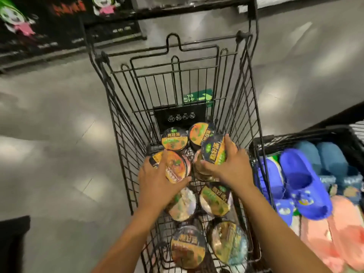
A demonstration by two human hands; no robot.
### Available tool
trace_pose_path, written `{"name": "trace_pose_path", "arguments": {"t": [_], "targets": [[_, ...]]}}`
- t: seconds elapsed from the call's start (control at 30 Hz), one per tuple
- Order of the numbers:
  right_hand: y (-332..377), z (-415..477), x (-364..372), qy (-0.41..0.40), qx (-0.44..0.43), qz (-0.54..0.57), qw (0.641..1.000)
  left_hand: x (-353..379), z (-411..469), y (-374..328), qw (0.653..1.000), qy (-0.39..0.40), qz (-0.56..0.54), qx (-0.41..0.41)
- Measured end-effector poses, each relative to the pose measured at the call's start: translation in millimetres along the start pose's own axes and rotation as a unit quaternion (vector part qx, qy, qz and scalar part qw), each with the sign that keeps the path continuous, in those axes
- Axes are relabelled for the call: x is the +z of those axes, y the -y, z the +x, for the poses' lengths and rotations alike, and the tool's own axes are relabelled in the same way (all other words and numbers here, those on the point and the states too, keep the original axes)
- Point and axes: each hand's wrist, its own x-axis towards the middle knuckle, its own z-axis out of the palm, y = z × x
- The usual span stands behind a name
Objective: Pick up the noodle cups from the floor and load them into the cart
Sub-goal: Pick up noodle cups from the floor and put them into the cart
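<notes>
Right, whole view soft w/ blur; lid text unreadable, far posters (29, 22) smeared. Both forearms cut off at bottom edge. Cart (126, 154) handle end out of view; its near corner runs off frame. Cups under the hands partly covered, so count in the middle is unsure.

Noodle cups: round, dark rims, lids printed orange/yellow w/ green patches, film-wrapped and shiny.

Left hand (155, 180) clasps one cup (175, 170), tilted on edge, lid facing right, fingers over the top rim, thumb under. Right hand (230, 164) grips another cup (213, 149), also tilted, lid facing left; thumb on the lower rim, fingers on the far side. Both held cups sit inside the cart, above the load, close together but apart.

Cart: black wire, on grey shiny floor (59, 125). Inside, loose cups lie lid-up: two at far end (174, 141) by a black panel, two mid (215, 200), two nearest (188, 247). No cups visible on floor.

Right of cart, touching or just beside it: black crate (295, 138) holding foam clogs (303, 182) — blue, teal, pink; crate cut off at right edge.
</notes>
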Motion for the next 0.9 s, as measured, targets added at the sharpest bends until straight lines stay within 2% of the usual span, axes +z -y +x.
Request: {"name": "trace_pose_path", "arguments": {"t": [0.3, 0.5, 0.8, 0.9], "targets": [[31.5, 127.0, 27.6, -0.016, -0.051, -0.033, 0.998, 20.3, 117.1, -14.3, 0.993, -0.103, -0.043, -0.026], [33.1, 140.9, 56.2, 0.046, -0.037, -0.109, 0.992, 59.0, 149.9, -3.2, 0.998, -0.046, -0.036, -0.038], [31.1, 133.1, 54.6, 0.024, -0.037, -0.110, 0.993, 53.9, 161.3, -8.5, 0.999, -0.048, -0.019, 0.010], [30.3, 131.2, 56.0, 0.019, -0.030, -0.111, 0.993, 53.2, 163.3, -7.5, 1.000, -0.018, -0.001, 0.013]]}}
